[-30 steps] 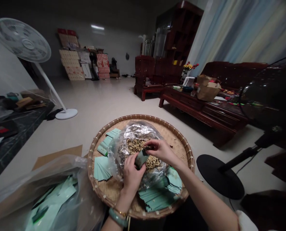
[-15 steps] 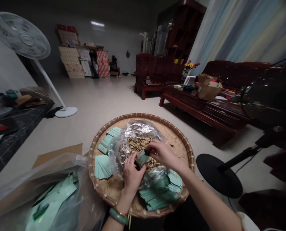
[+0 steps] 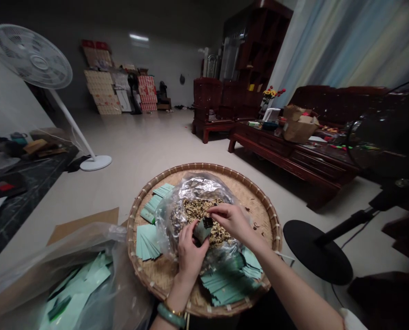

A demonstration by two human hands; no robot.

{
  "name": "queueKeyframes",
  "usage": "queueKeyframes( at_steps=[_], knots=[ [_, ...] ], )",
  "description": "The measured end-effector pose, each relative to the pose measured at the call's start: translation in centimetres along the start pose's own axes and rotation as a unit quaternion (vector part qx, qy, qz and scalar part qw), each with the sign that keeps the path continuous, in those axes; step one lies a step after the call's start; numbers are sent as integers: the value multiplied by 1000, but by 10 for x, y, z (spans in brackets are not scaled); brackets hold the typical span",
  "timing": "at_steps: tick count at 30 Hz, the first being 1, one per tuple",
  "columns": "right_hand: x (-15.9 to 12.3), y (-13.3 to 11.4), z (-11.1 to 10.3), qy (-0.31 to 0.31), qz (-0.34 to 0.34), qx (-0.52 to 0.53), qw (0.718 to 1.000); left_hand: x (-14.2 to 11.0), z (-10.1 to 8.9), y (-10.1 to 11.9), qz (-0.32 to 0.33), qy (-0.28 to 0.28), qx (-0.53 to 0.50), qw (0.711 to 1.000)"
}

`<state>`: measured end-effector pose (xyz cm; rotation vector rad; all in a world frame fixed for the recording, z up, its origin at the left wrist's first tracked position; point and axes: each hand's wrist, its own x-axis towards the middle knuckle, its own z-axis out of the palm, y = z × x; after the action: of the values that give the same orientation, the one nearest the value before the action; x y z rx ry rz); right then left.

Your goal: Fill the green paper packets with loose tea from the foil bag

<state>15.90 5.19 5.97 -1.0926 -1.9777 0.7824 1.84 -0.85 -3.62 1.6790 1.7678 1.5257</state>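
My left hand [image 3: 188, 252] grips a small green packet [image 3: 201, 230] with its mouth up, over a clear plastic bag [image 3: 177, 206] of dried brownish bits [image 3: 197, 210]. My right hand [image 3: 232, 221] hovers at the packet's mouth with fingertips pinched together; what they hold is too small to make out. The bag lies in a round woven bamboo tray [image 3: 262, 201]. Stacks of flat green packets lie in the tray at the left [image 3: 147, 240], at the back left [image 3: 156, 197] and at the front right [image 3: 230, 282].
A clear bag of more green packets [image 3: 77, 284] lies at the lower left beside cardboard [image 3: 80, 222]. A white standing fan [image 3: 35, 59] is at the left, a black fan base [image 3: 316, 252] at the right. Dark wooden furniture [image 3: 294, 156] stands behind.
My right hand has lifted slightly off the loose bits to the packet's mouth. The left hand holds the packet a little lower and more upright.
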Motion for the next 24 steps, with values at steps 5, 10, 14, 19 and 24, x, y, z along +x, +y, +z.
queueKeyframes(
  at_steps=[5, 10, 14, 19, 24],
  knots=[
    [-10, 14, 4, 33, 63, 15, 997, -2, 0, -2, -3, 11, -9, 1000],
    [-22, 22, 17, -1, 126, 193, 973, -2, 1, -3, 23, 21, 11, 999],
    [-22, 19, 23, -14, 116, 215, 970, -1, 0, -2, 21, 16, 19, 999],
    [-21, 14, 25, 76, 63, 163, 982, -1, 0, -1, 26, 15, 20, 999],
    [-23, 14, 24, 119, 9, 113, 986, -2, -1, -1, 25, 23, 20, 999]
  ],
)
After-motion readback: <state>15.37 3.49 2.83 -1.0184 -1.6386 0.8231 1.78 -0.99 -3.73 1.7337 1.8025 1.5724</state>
